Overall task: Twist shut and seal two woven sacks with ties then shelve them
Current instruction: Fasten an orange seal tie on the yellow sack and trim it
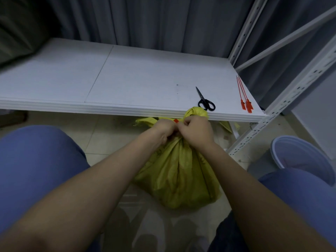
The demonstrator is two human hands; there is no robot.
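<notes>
A yellow woven sack (177,175) stands on the floor between my knees, its neck gathered and twisted. My left hand (161,130) and my right hand (195,130) meet at the neck with fingers curled round it. A small red piece of a tie (176,121) shows between the two hands; the rest of the tie is hidden. The sack's bunched top (196,112) rises behind my right hand, just under the shelf edge. More red ties (244,96) lie on the white shelf (127,79) at the right.
Black scissors (205,100) lie on the shelf near its front edge. More yellow sack material (145,121) lies under the shelf behind my hands. A white perforated rack post (283,106) stands at the right, with a pale bucket (301,157) beside my right knee.
</notes>
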